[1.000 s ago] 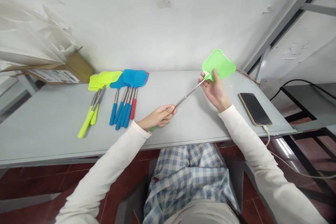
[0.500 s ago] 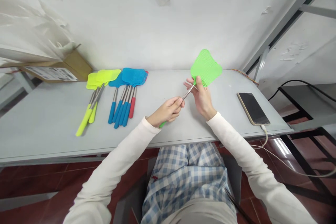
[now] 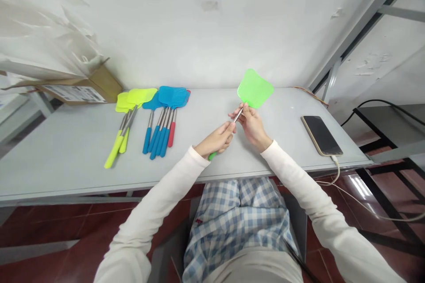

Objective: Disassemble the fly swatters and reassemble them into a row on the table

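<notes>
A green fly swatter (image 3: 255, 89) with a metal shaft is held above the table, its head up and to the right. My left hand (image 3: 217, 139) is wrapped round its green handle, whose end pokes out below the palm. Just under the swatter's head, my right hand (image 3: 253, 126) pinches the shaft between thumb and fingers. To the left lie several blue fly swatters (image 3: 171, 96), with a red-handled one (image 3: 171, 134) beside them. Further left, yellow fly swatters (image 3: 114, 149) lie partly over one another.
On the right of the grey table (image 3: 83, 159) lies a phone (image 3: 322, 135) with a white cable (image 3: 338, 172) plugged in. A cardboard box (image 3: 104, 82) stands at the back left, against the white wall. A metal frame (image 3: 332, 82) rises at the right.
The gap between my hands has narrowed and less of the metal shaft shows. The swatter's head has come down and to the left. The view has shifted slightly.
</notes>
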Motion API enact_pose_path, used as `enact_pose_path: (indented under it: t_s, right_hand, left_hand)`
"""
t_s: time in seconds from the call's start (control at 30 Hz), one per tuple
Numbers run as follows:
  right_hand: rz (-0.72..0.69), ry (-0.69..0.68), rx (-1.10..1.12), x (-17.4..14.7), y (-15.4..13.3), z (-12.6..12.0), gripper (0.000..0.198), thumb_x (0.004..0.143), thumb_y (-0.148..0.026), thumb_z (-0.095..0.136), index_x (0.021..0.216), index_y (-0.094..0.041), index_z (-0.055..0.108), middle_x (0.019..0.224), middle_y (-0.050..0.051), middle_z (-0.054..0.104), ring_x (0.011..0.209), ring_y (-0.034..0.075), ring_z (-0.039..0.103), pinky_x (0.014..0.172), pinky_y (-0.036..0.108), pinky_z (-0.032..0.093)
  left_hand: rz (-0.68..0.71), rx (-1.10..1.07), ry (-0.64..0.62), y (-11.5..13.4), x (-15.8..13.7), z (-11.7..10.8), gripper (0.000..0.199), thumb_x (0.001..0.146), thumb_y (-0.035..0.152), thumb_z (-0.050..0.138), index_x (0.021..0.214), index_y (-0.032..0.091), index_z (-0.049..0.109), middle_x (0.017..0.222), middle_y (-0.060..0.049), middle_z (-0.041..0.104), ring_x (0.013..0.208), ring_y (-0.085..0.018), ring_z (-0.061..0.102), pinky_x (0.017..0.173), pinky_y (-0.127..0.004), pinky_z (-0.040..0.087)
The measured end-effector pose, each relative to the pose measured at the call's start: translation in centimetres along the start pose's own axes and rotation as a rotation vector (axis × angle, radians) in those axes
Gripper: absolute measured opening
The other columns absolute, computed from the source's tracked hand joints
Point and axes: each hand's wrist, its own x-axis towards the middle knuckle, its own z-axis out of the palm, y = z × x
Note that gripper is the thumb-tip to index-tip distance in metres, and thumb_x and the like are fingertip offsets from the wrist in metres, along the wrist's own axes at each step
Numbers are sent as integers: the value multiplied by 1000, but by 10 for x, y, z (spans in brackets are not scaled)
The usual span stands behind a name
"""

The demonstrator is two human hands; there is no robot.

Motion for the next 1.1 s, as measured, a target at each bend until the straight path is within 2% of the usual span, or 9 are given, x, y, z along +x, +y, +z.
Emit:
enact_pose_path:
  t_s: [0.1, 0.2, 0.33, 0.43, 0.5, 0.6, 0.7, 0.93, 1.1]
  right_hand:
    - [-21, 132, 54, 28, -4, -1, 25, 94, -40, 62, 79, -22, 55, 64, -5, 55, 64, 10, 63, 83, 29, 57]
    - [0, 420, 223, 71, -28, -18, 31, 104, -17, 39, 74, -21, 47, 56, -9, 42, 49, 4, 48, 67, 19, 55]
    - [-38, 463, 355, 114, -78, -57, 23, 102, -10, 38, 83, -20, 47, 65, -8, 45, 48, 3, 44, 53, 14, 50]
    - [-121, 558, 451, 123, -115, -87, 30, 96, 5, 31, 85, -20, 42, 72, -8, 46, 46, 1, 37, 48, 10, 43]
    - [-150, 584, 449, 124, -134, -104, 33, 92, 10, 31, 87, -21, 42, 75, -7, 47, 48, 3, 37, 49, 12, 43]
    - [-157, 616, 407, 131, -150, -126, 37, 88, 13, 30, 83, -22, 41, 78, -6, 49, 50, 4, 37, 48, 14, 43]
    - [-103, 671, 350, 143, -149, -137, 39, 86, 15, 26, 75, -21, 38, 79, -4, 48, 48, 5, 35, 47, 16, 42]
    - [-53, 639, 252, 146, -132, -130, 42, 85, 15, 25, 74, -20, 44, 77, -3, 50, 53, 3, 46, 61, 19, 54]
    - [-201, 395, 78, 134, -121, -133, 24, 99, -14, 42, 80, -21, 55, 83, 4, 61, 83, 10, 67, 78, 26, 61]
  left_hand:
    - [41, 49, 72, 2, 11, 7, 32, 103, 47, 35, 81, 23, 35, 53, 11, 25, 35, -4, 17, 35, -15, 12]
    - [-14, 112, 71, 4, 13, 7, 31, 104, 42, 33, 79, 22, 35, 54, 11, 25, 36, -4, 18, 36, -15, 13]
    - [-19, 208, 1, 1, -8, -12, 34, 102, 47, 34, 78, 23, 36, 54, 10, 25, 39, -5, 18, 36, -16, 13]
    - [13, 372, -67, 0, -43, -39, 42, 98, 55, 39, 74, 22, 35, 55, 8, 30, 42, -6, 23, 38, -18, 20]
    - [22, 482, -88, 1, -70, -57, 47, 95, 61, 42, 71, 21, 36, 57, 6, 33, 47, -7, 28, 43, -19, 28]
    - [-52, 531, -59, -1, -101, -78, 50, 92, 67, 43, 72, 21, 38, 61, 6, 32, 49, -8, 25, 42, -20, 25]
    - [-137, 489, -52, -7, -110, -90, 52, 89, 71, 44, 74, 22, 37, 62, 6, 30, 48, -7, 22, 41, -20, 20]
    - [-210, 390, 22, -14, -110, -109, 56, 80, 74, 56, 73, 21, 38, 63, 6, 28, 49, -6, 20, 40, -18, 13]
    - [-236, 335, 29, -15, -120, -116, 52, 78, 69, 63, 72, 22, 43, 62, 5, 30, 46, -6, 22, 39, -18, 14]
